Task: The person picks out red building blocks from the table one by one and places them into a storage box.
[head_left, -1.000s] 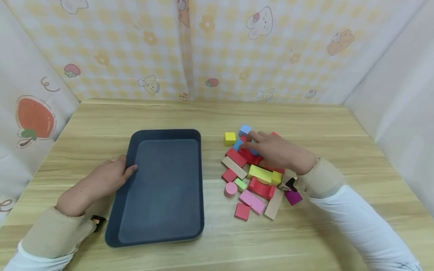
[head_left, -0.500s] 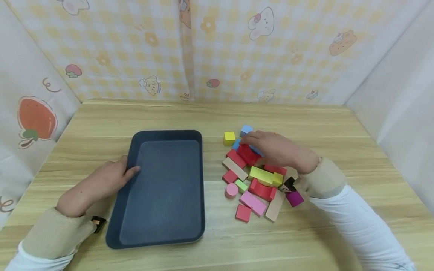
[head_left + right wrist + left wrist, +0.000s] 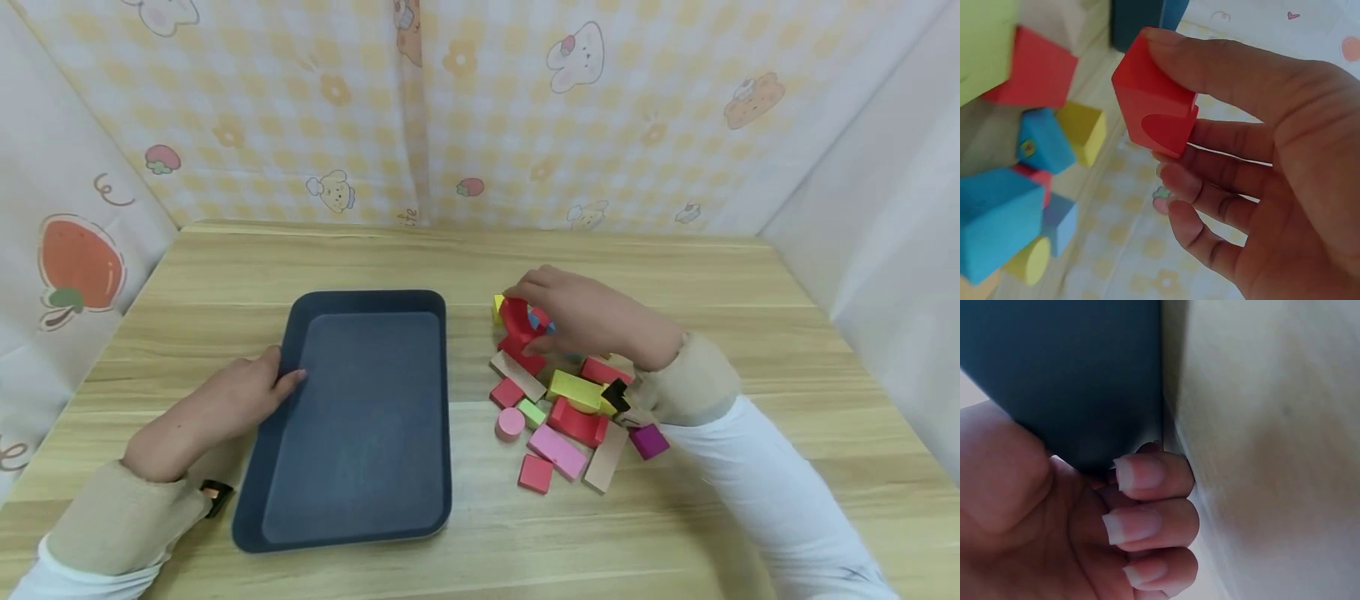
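Right hand [image 3: 581,315] pinches 1 red block [image 3: 1150,90] with a curved cutout; left hand [image 3: 232,392] grips the left edge of a dark rectangular tray [image 3: 356,425]; open wood-grain desk [image 3: 480,521] separates tray and multicoloured block pile [image 3: 574,390].

Arched red block [image 3: 513,316], held tilted, shallow dark tray [image 3: 356,433], on the table [image 3: 525,546]

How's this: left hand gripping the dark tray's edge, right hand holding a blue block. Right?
Wrong block colour: the right wrist view shows the right hand holding a red block. Left hand gripping the dark tray stands.
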`<control>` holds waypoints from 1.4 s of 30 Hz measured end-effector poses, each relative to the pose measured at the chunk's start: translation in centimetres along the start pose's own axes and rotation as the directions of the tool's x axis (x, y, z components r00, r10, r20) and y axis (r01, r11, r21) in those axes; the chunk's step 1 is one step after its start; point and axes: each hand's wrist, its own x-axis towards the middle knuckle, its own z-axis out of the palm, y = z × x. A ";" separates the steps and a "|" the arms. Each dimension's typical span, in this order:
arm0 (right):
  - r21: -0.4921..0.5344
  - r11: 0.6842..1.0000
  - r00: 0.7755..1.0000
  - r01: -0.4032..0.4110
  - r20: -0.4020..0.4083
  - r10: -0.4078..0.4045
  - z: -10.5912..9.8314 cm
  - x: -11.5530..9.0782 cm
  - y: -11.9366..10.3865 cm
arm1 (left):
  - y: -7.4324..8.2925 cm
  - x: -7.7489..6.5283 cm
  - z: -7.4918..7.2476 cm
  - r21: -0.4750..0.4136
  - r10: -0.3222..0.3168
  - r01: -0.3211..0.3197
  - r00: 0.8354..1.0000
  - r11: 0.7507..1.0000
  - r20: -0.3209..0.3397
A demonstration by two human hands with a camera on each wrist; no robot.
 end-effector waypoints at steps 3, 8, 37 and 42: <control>-0.015 1.000 1.000 0.015 -0.015 -0.016 -0.5 1.0 -0.5 | -0.1 -0.1 0.0 -0.004 0.002 -0.002 1.000 1.000 -0.001; -0.038 0.999 1.000 0.023 -0.002 -0.023 -0.9 2.5 -1.2 | 0.0 -0.2 0.0 -0.021 0.003 -0.004 1.000 1.000 -0.005; -0.128 0.990 0.998 0.057 0.045 -0.051 -2.2 10.1 -6.8 | 0.0 -0.2 0.0 -0.031 -0.013 0.014 1.000 0.999 0.002; -0.162 0.986 0.997 0.042 0.074 -0.031 -2.3 11.5 -8.1 | 0.0 -0.2 0.1 -0.025 -0.004 0.004 1.000 1.000 -0.016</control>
